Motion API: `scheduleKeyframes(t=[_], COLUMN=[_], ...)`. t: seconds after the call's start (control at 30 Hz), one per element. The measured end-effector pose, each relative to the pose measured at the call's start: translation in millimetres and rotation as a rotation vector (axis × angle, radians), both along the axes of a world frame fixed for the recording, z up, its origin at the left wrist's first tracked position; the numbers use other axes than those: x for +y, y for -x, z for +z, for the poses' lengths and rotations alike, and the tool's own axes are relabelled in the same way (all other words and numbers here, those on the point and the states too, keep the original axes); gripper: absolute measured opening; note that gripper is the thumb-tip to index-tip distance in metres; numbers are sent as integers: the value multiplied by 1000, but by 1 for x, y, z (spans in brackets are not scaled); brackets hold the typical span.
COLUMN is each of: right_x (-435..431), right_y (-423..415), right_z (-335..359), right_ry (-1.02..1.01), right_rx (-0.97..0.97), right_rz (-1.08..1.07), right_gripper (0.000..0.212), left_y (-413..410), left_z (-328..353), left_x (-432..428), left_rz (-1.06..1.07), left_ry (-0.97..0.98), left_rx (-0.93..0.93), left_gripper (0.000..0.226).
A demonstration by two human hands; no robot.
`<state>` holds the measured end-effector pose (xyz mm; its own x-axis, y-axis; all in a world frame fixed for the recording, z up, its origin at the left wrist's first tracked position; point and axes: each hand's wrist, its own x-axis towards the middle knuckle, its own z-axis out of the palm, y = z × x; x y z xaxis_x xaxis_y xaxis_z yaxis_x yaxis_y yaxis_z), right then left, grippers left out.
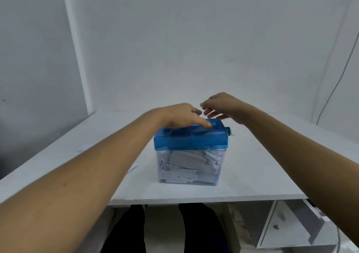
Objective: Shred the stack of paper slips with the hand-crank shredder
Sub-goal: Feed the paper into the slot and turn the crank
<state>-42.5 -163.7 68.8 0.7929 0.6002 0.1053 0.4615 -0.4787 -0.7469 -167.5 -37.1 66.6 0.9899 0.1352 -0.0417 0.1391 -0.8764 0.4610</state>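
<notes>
I'm looking at a lid (pixel 190 136) of blue translucent plastic, smooth and glossy, on a bin (pixel 222 167) of clear plastic that's slightly cloudy. The shreds (pixel 184 159) inside read as matt white paper. The table (pixel 252 171) looks like smooth, matt white board, and the wall (pixel 194 48) is matt too, faintly scuffed.

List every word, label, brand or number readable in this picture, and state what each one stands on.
None: no readable text anywhere in this view.
Blue shredder lid: no brand or label shows; it is blurred and partly covered by the left hand.
Paper pieces inside the shredder: look blank.
Slips on the table: too small and blurred to tell.
</notes>
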Motion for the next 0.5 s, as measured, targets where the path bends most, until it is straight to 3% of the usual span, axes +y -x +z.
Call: scheduleKeyframes(t=[0.17, 0.37, 0.5], right_x=[30, 72, 109], right_y=[20, 60, 96], right_z=[12, 20, 11], right_ry=[122, 158, 278], right_rx=[-140, -251, -404], right_rz=[60, 184, 223], right_gripper=[20, 27, 26], left_y=[20, 67, 98], left_z=[11, -5, -42], left_x=[39, 99, 141], left_rz=[61, 256, 410], left_ry=[9, 113, 159], left_rx=[-130, -328, -344], left_gripper=[56, 33, 24])
